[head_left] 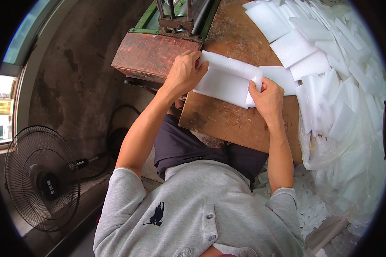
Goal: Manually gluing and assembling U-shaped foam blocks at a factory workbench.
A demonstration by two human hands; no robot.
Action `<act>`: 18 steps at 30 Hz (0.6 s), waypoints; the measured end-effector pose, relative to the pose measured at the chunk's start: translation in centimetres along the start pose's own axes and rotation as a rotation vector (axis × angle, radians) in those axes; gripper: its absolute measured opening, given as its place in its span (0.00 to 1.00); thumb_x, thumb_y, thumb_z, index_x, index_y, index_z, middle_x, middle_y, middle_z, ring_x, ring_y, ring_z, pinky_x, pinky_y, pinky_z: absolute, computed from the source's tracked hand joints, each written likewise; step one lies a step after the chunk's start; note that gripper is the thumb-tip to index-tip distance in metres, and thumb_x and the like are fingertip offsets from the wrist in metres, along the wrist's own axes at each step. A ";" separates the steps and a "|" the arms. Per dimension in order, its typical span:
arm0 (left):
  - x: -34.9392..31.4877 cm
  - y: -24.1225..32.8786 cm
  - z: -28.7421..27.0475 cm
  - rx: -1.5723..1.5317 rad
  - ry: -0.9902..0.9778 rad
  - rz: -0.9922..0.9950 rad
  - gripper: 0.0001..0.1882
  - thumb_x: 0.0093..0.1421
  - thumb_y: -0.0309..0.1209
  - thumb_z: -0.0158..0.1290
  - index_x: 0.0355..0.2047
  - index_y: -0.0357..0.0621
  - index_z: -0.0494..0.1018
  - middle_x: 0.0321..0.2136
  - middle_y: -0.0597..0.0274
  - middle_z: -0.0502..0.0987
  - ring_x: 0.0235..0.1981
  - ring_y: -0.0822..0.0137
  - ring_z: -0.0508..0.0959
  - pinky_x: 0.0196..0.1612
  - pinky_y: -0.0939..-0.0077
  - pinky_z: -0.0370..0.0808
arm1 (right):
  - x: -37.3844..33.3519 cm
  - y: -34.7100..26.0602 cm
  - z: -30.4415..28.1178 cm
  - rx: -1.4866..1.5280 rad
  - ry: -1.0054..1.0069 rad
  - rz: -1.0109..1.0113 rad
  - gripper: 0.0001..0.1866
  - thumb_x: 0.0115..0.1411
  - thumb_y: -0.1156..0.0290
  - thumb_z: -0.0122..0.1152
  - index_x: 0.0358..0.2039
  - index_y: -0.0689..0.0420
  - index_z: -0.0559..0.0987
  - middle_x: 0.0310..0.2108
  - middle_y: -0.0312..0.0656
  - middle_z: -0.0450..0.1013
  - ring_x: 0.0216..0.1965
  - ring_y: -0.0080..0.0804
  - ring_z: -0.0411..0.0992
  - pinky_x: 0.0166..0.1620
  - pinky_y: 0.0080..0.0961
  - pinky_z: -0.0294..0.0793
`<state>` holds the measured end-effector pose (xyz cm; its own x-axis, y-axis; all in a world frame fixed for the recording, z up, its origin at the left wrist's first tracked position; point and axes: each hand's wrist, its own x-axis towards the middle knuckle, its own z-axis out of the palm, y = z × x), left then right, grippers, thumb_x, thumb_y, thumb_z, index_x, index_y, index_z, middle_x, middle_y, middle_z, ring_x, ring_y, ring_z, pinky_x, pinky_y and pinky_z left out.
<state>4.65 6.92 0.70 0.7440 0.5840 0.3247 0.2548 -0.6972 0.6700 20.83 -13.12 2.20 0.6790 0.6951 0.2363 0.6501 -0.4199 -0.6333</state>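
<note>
A white foam sheet (227,79) lies folded on the worn wooden board (227,122) in front of me. My left hand (183,73) grips its left edge, fingers curled over the top corner. My right hand (268,98) pinches the right end of the same sheet, where the foam bends over. Both forearms reach up from my grey shirt.
A big heap of white foam sheets (330,55) covers the right side, spilling into a clear plastic bag (351,171). A green metal machine (176,17) with a reddish block (152,53) stands ahead. A black floor fan (40,177) is at lower left by a window (2,107).
</note>
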 end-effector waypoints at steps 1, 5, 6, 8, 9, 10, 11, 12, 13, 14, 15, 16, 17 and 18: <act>0.0 -0.1 0.2 0.006 -0.010 -0.002 0.14 0.59 0.32 0.57 0.30 0.30 0.71 0.25 0.44 0.71 0.26 0.45 0.73 0.33 0.58 0.71 | 0.0 0.2 0.0 -0.006 0.001 -0.001 0.15 0.54 0.68 0.67 0.21 0.67 0.75 0.17 0.49 0.72 0.18 0.42 0.72 0.27 0.36 0.71; -0.2 -0.4 1.1 -0.019 -0.015 -0.013 0.13 0.59 0.31 0.57 0.30 0.30 0.71 0.25 0.43 0.72 0.26 0.46 0.73 0.32 0.58 0.70 | -0.1 0.5 -0.2 -0.038 0.005 0.007 0.15 0.54 0.68 0.67 0.21 0.68 0.76 0.18 0.50 0.73 0.20 0.45 0.73 0.28 0.38 0.72; -0.2 -0.7 1.2 -0.021 0.012 0.017 0.13 0.59 0.30 0.57 0.30 0.30 0.71 0.25 0.43 0.71 0.26 0.46 0.73 0.32 0.58 0.70 | -0.1 0.6 -0.1 -0.052 0.007 0.013 0.15 0.54 0.68 0.67 0.21 0.68 0.76 0.18 0.50 0.73 0.20 0.45 0.73 0.28 0.38 0.72; -0.5 -1.0 1.1 -0.021 0.026 0.001 0.11 0.59 0.29 0.57 0.29 0.30 0.71 0.24 0.44 0.71 0.24 0.48 0.72 0.31 0.59 0.70 | 0.0 0.6 0.5 0.021 0.003 0.000 0.15 0.53 0.68 0.68 0.22 0.68 0.76 0.19 0.52 0.74 0.21 0.48 0.74 0.29 0.40 0.73; -0.6 -1.0 0.9 -0.021 0.024 0.003 0.11 0.59 0.28 0.57 0.29 0.30 0.71 0.24 0.44 0.70 0.23 0.49 0.72 0.30 0.60 0.70 | 0.0 0.6 0.6 0.000 0.006 0.007 0.15 0.53 0.68 0.68 0.22 0.68 0.76 0.19 0.52 0.74 0.21 0.48 0.74 0.29 0.40 0.73; -0.7 -0.8 0.9 -0.026 0.018 -0.014 0.11 0.59 0.28 0.57 0.29 0.30 0.71 0.24 0.45 0.70 0.23 0.50 0.72 0.30 0.60 0.70 | 0.0 0.6 0.6 0.002 -0.004 0.006 0.15 0.53 0.68 0.68 0.21 0.68 0.76 0.20 0.53 0.74 0.22 0.50 0.74 0.29 0.41 0.73; -0.7 -0.7 0.8 -0.026 0.013 -0.031 0.11 0.59 0.28 0.57 0.28 0.30 0.70 0.24 0.45 0.70 0.22 0.50 0.72 0.30 0.60 0.70 | 0.1 0.5 0.8 0.008 -0.013 0.002 0.15 0.52 0.67 0.68 0.21 0.68 0.76 0.20 0.53 0.74 0.22 0.51 0.75 0.29 0.41 0.73; -0.7 -0.6 1.0 -0.040 0.011 -0.029 0.11 0.59 0.28 0.57 0.28 0.30 0.70 0.24 0.45 0.70 0.22 0.50 0.72 0.30 0.60 0.70 | 0.2 0.5 0.8 0.008 -0.009 -0.005 0.16 0.52 0.68 0.68 0.20 0.69 0.76 0.19 0.54 0.73 0.22 0.51 0.74 0.29 0.42 0.73; -0.7 -0.6 1.1 -0.036 0.006 -0.037 0.12 0.60 0.28 0.57 0.29 0.29 0.70 0.24 0.45 0.70 0.22 0.50 0.72 0.30 0.60 0.70 | 0.2 0.8 0.9 -0.004 -0.009 -0.001 0.16 0.52 0.68 0.68 0.20 0.69 0.76 0.19 0.54 0.73 0.22 0.51 0.74 0.29 0.42 0.73; -0.7 -0.6 1.3 -0.030 0.002 -0.049 0.12 0.60 0.28 0.57 0.29 0.29 0.70 0.24 0.45 0.70 0.22 0.50 0.72 0.30 0.60 0.70 | 0.1 1.2 1.1 -0.058 -0.018 -0.016 0.16 0.53 0.68 0.67 0.21 0.69 0.74 0.18 0.54 0.72 0.19 0.46 0.72 0.27 0.39 0.71; -0.7 -0.6 1.5 -0.040 0.001 -0.051 0.12 0.60 0.28 0.57 0.29 0.29 0.70 0.24 0.45 0.70 0.22 0.50 0.72 0.30 0.60 0.70 | 0.2 1.4 1.2 -0.110 -0.028 -0.031 0.17 0.54 0.68 0.66 0.21 0.70 0.73 0.17 0.53 0.71 0.17 0.42 0.70 0.26 0.37 0.70; -0.6 -0.7 1.7 -0.031 0.010 -0.042 0.12 0.61 0.29 0.57 0.29 0.29 0.70 0.24 0.45 0.71 0.22 0.50 0.72 0.30 0.61 0.70 | 0.2 1.5 1.1 -0.118 -0.032 -0.029 0.17 0.54 0.68 0.66 0.21 0.70 0.73 0.17 0.53 0.71 0.17 0.42 0.70 0.26 0.37 0.70; -0.6 -0.7 1.9 -0.019 0.020 -0.036 0.12 0.61 0.29 0.57 0.29 0.29 0.70 0.24 0.46 0.71 0.22 0.50 0.72 0.30 0.61 0.70 | 0.1 1.4 1.1 -0.157 -0.027 -0.046 0.18 0.53 0.68 0.66 0.19 0.70 0.72 0.17 0.55 0.71 0.17 0.46 0.69 0.26 0.38 0.69; -0.5 -0.6 1.9 -0.024 0.020 -0.042 0.12 0.61 0.29 0.57 0.29 0.29 0.70 0.24 0.46 0.71 0.22 0.50 0.72 0.30 0.61 0.70 | 0.1 1.4 1.1 -0.195 -0.022 -0.064 0.18 0.53 0.68 0.66 0.18 0.70 0.71 0.17 0.56 0.70 0.18 0.49 0.69 0.26 0.40 0.69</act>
<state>5.28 6.27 -1.14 0.7205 0.6210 0.3086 0.2709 -0.6617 0.6991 21.49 -12.99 0.53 0.6284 0.7352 0.2540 0.7466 -0.4783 -0.4624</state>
